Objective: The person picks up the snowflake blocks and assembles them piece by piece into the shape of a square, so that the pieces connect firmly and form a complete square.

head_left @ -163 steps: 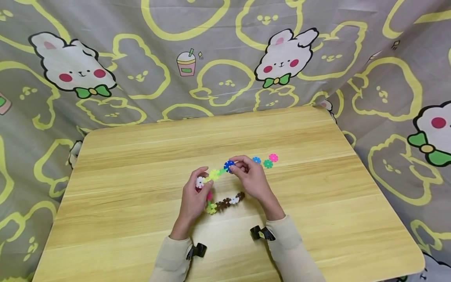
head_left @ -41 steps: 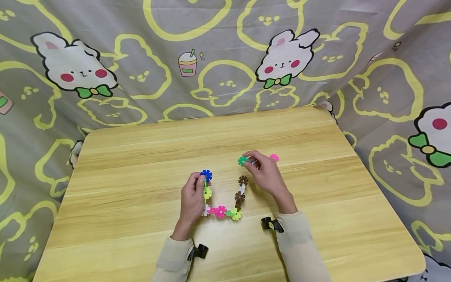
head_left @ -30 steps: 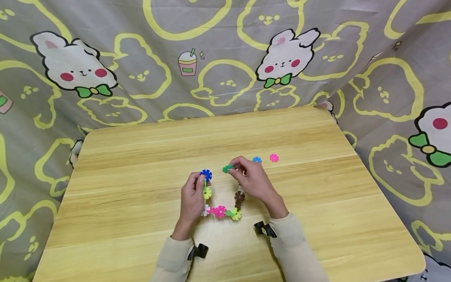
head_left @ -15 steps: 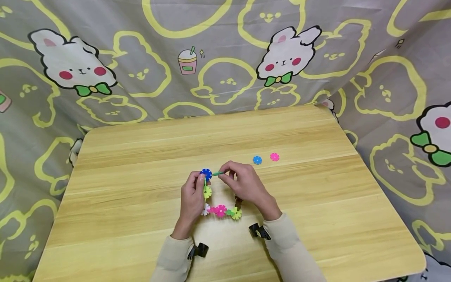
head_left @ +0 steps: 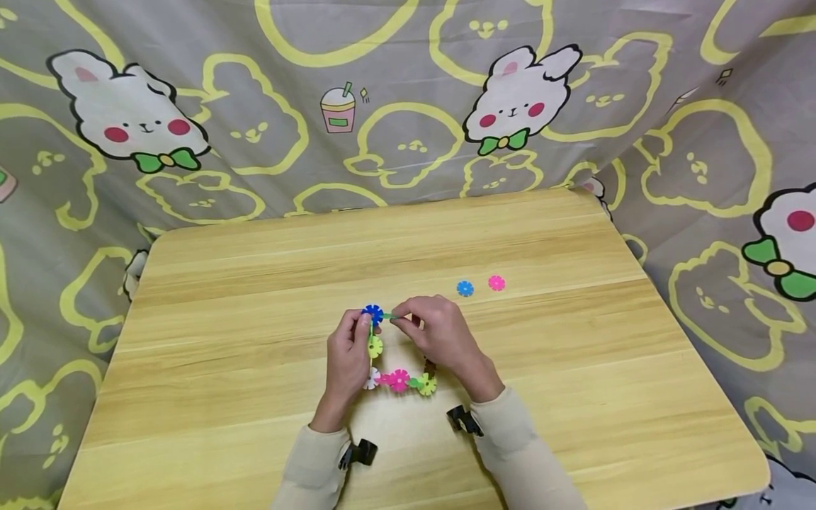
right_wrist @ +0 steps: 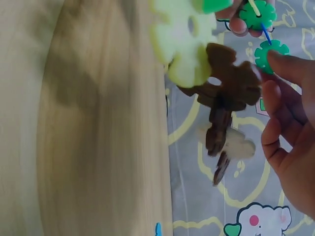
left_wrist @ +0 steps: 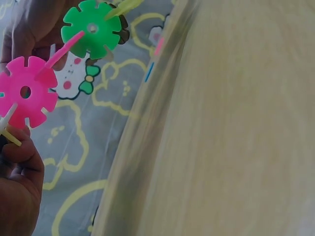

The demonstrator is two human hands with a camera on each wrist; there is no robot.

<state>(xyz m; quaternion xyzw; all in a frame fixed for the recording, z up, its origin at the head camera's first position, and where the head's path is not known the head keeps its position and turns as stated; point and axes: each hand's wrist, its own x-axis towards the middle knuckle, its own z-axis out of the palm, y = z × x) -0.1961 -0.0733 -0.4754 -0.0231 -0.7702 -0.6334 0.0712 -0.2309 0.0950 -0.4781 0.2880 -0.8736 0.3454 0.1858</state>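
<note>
My left hand grips one end of a chain of interlocking plastic snowflake discs, close to the dark blue disc. My right hand pinches a green snowflake disc between thumb and fingers. That green disc stands edge-on in the head view and meets the blue disc's right rim; how deep its slot sits I cannot tell. The chain hangs in a U, through a yellow disc, a pink disc and a lime disc. Brown discs rise below my right hand, which partly hides them in the head view.
A light blue disc and a loose pink disc lie on the wooden table, beyond my right hand. A patterned curtain hangs behind the table and along its sides.
My right hand has taken the green disc from the table and carried it left to the blue disc. Earlier, my left hand shifted its hold to near the blue disc; the chain swung into a U.
</note>
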